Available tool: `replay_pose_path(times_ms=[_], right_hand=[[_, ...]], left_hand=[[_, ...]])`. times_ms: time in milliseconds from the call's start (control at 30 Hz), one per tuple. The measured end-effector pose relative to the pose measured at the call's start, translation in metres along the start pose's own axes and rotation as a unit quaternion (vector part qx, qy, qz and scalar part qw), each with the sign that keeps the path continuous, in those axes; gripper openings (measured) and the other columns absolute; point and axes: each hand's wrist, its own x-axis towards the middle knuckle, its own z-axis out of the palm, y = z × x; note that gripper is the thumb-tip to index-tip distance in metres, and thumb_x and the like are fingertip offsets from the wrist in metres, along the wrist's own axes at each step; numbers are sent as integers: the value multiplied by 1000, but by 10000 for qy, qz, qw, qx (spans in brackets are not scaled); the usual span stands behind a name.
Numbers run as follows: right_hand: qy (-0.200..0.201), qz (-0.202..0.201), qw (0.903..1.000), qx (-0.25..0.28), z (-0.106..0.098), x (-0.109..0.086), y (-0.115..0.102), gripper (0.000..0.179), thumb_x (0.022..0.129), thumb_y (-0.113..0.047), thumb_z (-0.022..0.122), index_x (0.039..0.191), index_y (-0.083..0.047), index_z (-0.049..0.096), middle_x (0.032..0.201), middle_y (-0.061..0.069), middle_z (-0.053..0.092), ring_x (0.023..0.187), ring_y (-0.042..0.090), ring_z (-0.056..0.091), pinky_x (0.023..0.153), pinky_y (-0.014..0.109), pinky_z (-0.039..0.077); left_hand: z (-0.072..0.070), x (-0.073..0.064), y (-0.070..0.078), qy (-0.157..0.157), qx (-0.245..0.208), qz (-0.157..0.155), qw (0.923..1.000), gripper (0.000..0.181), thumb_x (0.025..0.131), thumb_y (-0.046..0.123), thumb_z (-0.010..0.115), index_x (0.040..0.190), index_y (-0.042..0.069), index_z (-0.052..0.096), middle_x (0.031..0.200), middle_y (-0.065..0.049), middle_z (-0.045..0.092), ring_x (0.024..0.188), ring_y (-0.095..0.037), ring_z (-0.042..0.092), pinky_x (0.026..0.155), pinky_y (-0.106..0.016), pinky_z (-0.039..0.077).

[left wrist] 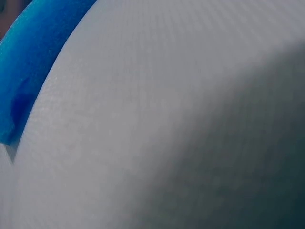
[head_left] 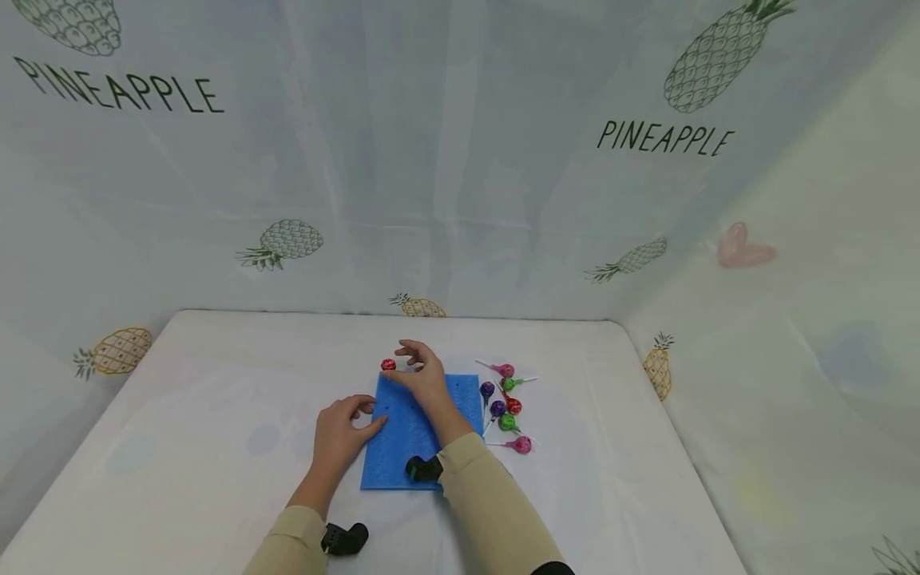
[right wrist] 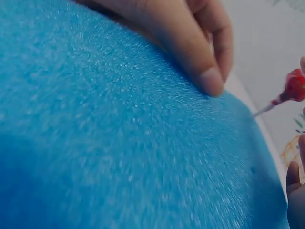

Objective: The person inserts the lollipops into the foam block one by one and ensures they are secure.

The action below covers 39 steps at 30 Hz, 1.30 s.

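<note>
A blue foam board (head_left: 402, 447) lies flat on the table, its thick edge (left wrist: 43, 43) also in the left wrist view. My left hand (head_left: 341, 431) holds its left side, thumb on top, fingers at the edge; the right wrist view shows these fingers (right wrist: 219, 47). A red-wrapped lollipop (head_left: 388, 365) stands at the board's far left corner. Its white stick (right wrist: 262, 110) meets the foam, tilted in the right wrist view. My right hand (head_left: 424, 375) is beside this lollipop with thumb and fingers spread. At the right border of the right wrist view, only parts of its fingers (right wrist: 293, 174) show.
Several lollipops, pink (head_left: 522, 444), green (head_left: 508, 422), purple (head_left: 487, 389) and red (head_left: 513, 406), lie loose along the board's right side. A white cloth covers the table (head_left: 216, 447). Behind it hangs a pineapple-print curtain (head_left: 446, 160). Black cameras (head_left: 345, 539) sit on both wrists.
</note>
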Motion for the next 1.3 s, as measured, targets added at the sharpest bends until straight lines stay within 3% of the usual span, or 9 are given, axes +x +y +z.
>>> replay_pose_path(times_ms=[267, 533, 800, 1000, 1300], right_hand=[[-54, -264, 9996, 70, -25, -17, -11, 57, 80, -7, 80, 132, -13, 57, 117, 7, 65, 102, 35, 55, 79, 34, 42], [-312, -229, 9992, 69, -60, -32, -24, 62, 82, -1, 77, 137, -7, 51, 124, 20, 60, 103, 43, 53, 88, 58, 39], [-104, -247, 9986, -457, -88, -48, -24, 55, 81, -12, 80, 131, -16, 58, 120, 13, 63, 100, 36, 56, 87, 51, 42], [-145, 151, 9964, -822, -110, -63, -30, 56, 81, -16, 81, 131, -16, 58, 121, 14, 62, 102, 37, 54, 79, 39, 44], [133, 715, 9909, -1137, -142, -80, -20, 51, 79, -15, 82, 124, -3, 61, 109, 17, 64, 90, 25, 57, 74, 34, 48]], left_hand=[[-2, 0, -1, -66, 45, -83, 9999, 43, 80, 36, 81, 112, 10, 69, 93, -2, 68, 87, -22, 56, 82, -44, 43], [-6, 0, 0, 36, 45, -102, 9999, 41, 79, 32, 82, 111, 9, 69, 92, -1, 68, 86, -22, 57, 80, -43, 44], [-5, 2, 1, -87, -116, -157, 9998, 41, 80, 32, 80, 111, 8, 68, 93, -3, 67, 88, -23, 56, 80, -42, 44], [-3, 2, 1, -93, -61, -124, 9999, 42, 80, 33, 81, 112, 8, 69, 94, -2, 68, 88, -23, 56, 82, -44, 43], [-2, -1, 4, -131, -43, -150, 9998, 43, 80, 33, 81, 112, 8, 69, 94, -2, 68, 88, -23, 56, 82, -43, 43]])
